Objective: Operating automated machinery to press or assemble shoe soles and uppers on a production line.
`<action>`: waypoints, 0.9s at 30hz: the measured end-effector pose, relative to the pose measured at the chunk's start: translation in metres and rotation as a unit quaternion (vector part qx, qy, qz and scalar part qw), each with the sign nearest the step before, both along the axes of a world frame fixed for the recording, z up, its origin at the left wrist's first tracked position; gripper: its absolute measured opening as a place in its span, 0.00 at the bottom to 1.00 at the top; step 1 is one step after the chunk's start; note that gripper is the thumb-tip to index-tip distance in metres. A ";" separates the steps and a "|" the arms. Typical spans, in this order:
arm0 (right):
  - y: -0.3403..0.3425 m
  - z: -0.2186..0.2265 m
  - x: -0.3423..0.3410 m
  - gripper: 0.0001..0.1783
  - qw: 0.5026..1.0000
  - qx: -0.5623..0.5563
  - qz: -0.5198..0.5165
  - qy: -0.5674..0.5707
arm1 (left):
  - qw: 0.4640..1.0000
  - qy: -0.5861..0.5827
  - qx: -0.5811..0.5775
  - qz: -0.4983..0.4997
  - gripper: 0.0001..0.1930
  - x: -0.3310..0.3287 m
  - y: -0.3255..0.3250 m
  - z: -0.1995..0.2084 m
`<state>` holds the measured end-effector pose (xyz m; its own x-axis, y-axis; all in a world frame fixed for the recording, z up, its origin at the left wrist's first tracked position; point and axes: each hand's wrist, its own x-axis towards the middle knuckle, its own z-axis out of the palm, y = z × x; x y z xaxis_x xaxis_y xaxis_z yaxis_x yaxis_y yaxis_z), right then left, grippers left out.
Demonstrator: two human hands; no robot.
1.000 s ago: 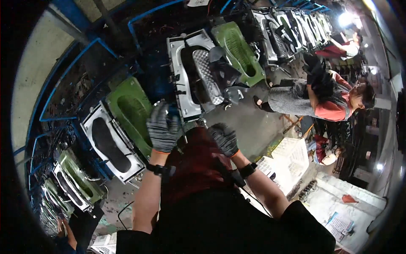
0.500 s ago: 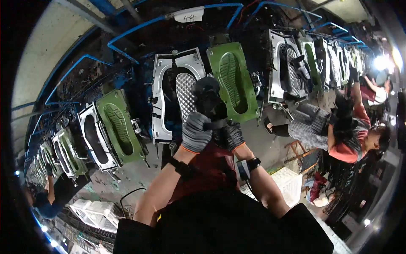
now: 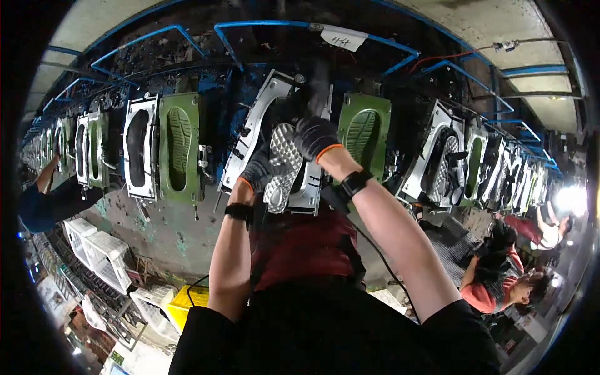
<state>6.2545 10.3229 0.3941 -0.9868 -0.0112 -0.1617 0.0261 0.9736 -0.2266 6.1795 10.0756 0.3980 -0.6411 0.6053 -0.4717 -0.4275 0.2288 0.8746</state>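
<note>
A silver sole-shaped metal plate with a quilted surface stands tilted over the silver mould frame in front of me. My left hand, in a grey-black knit glove, is closed on the plate's left edge. Against its upper right side, the curled fingers of my gloved right hand grip it; the fingertips are partly hidden. Just above my hands is a blurred black piece, whose kind I cannot make out. To the right, the green mould half lies open with a ribbed sole-shaped hollow.
More silver-and-green moulds line the bench on both sides, below a blue rail. White crates and a yellow crate stand behind at left. One co-worker is at right, another at far left.
My hands have moved apart from the dark piece they held together and now rest on the quilted plate, which has tilted. The silver frame is angled more, and my view has shifted.
</note>
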 end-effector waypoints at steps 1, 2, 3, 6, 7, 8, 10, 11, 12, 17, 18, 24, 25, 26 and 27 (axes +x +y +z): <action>-0.013 -0.054 -0.036 0.20 0.962 -0.098 0.056 0.250 | 0.992 0.097 0.017 -0.084 0.29 -0.005 0.018 -0.002; -0.014 -0.098 -0.030 0.20 0.961 -0.106 0.055 0.251 | 0.976 0.162 -0.054 -0.134 0.27 0.007 -0.017 -0.005; -0.083 -0.131 0.020 0.20 0.967 -0.144 0.002 0.211 | 0.949 0.224 -0.114 -0.191 0.26 0.011 -0.028 -0.010; -0.103 -0.231 0.063 0.19 0.963 -0.184 -0.136 0.141 | 0.936 0.073 -0.239 -0.249 0.27 -0.018 0.062 0.055; -0.064 -0.245 0.034 0.19 0.968 -0.216 0.019 0.129 | 0.848 0.295 -0.335 -0.287 0.27 -0.024 0.090 0.033; -0.030 -0.245 0.023 0.20 0.952 -0.236 0.171 0.097 | 0.957 0.224 -0.151 -0.108 0.27 -0.020 0.119 0.019; -0.152 -0.015 0.005 0.25 0.977 -0.187 -0.049 -0.091 | 0.958 0.024 -0.103 0.265 0.28 0.039 -0.041 -0.046; -0.128 0.029 -0.021 0.23 0.973 -0.161 -0.163 0.025 | 0.947 -0.036 -0.086 0.309 0.29 0.030 -0.025 -0.053; -0.115 0.031 -0.033 0.22 0.969 -0.178 -0.166 -0.034 | 0.944 0.007 -0.090 0.316 0.28 0.019 -0.021 -0.078; -0.054 -0.034 0.012 0.23 0.961 -0.162 -0.176 0.138 | 0.970 -0.108 0.062 0.211 0.24 0.003 0.048 -0.083; -0.076 0.004 -0.004 0.24 0.972 -0.080 -0.219 0.021 | 0.986 0.110 -0.025 0.127 0.24 0.009 0.013 -0.101; -0.054 -0.025 0.031 0.25 0.898 -0.197 -0.390 0.044 | 0.979 0.162 0.022 0.122 0.27 0.007 0.077 -0.075; -0.050 -0.031 0.030 0.25 0.908 -0.167 -0.365 0.118 | 0.970 0.220 0.056 0.088 0.26 -0.007 0.090 -0.062; -0.047 -0.033 0.032 0.25 0.915 -0.138 -0.332 0.185 | 0.956 0.274 0.084 0.061 0.25 -0.029 0.104 -0.044; -0.038 -0.044 0.022 0.24 0.915 -0.082 -0.377 0.118 | 0.981 0.172 0.032 0.083 0.24 -0.042 0.124 -0.027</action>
